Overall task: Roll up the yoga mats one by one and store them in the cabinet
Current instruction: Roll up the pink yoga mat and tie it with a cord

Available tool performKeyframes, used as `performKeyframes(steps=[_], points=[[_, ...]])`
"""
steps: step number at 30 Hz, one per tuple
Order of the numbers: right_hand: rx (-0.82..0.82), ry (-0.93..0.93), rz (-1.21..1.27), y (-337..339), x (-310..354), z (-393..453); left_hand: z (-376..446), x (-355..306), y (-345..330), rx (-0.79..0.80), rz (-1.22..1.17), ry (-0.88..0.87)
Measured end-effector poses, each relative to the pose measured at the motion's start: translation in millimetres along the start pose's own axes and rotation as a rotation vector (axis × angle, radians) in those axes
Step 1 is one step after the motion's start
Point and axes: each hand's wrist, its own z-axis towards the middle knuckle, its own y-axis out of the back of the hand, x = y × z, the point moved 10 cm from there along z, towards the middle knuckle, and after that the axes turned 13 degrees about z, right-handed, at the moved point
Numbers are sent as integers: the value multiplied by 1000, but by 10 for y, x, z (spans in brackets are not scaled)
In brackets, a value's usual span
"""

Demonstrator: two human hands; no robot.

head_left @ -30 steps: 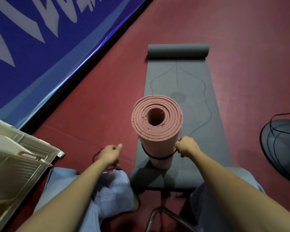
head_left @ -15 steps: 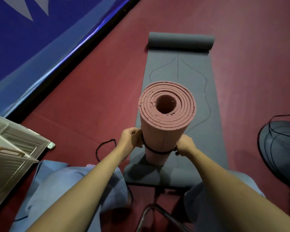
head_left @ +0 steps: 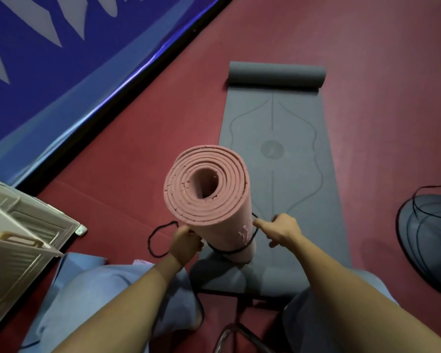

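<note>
Left hand is curled against the lower side of the pink rolled mat, fingers tucked by the black cord that loops the roll near its base — looks like it's steadying the roll while the tie gets sorted. Right hand sits on the other side, index finger out and touching the mat where the cord comes round, the rest loosely bent; can't tell if it's actually pinching the cord.

The roll stands on end, leaning a bit, on the near end of the grey mat, which is mostly flat with only its far end rolled — so that one's probably next. A loose loop of cord lies on the red floor just left. The white cabinet is off at the left edge, and a dark bag with cables sits right, not really in the way.
</note>
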Motion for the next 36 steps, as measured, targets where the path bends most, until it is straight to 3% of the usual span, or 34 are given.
performKeyframes(steps=[3,6,8,11,16,19,24,29,32,36], points=[[85,16,258,-45,78,-130,-26,-178,79,-78,131,-165],[144,107,347,-149,235,-388,-163,-338,-201,116,225,-324],[173,165,332,-203,326,-577,-377,-530,-237,136,167,-373],[233,241,413,-191,489,-899,-749,-912,111,-4,165,-365],[344,314,631,-257,943,-1366,-1285,-1653,945,-263,284,-645],[488,388,555,-560,1315,-1698,-1607,-1634,1424,-409,386,-685],[534,416,87,-995,1332,-2050,-1991,-1038,1867,-555,590,-636],[481,407,-159,-963,845,-2062,-2256,154,1778,-564,677,-455],[393,417,-96,-875,824,-1949,-2314,872,1757,-533,683,-291],[398,383,28,-920,920,-1863,-2421,1621,1835,-542,657,-100]])
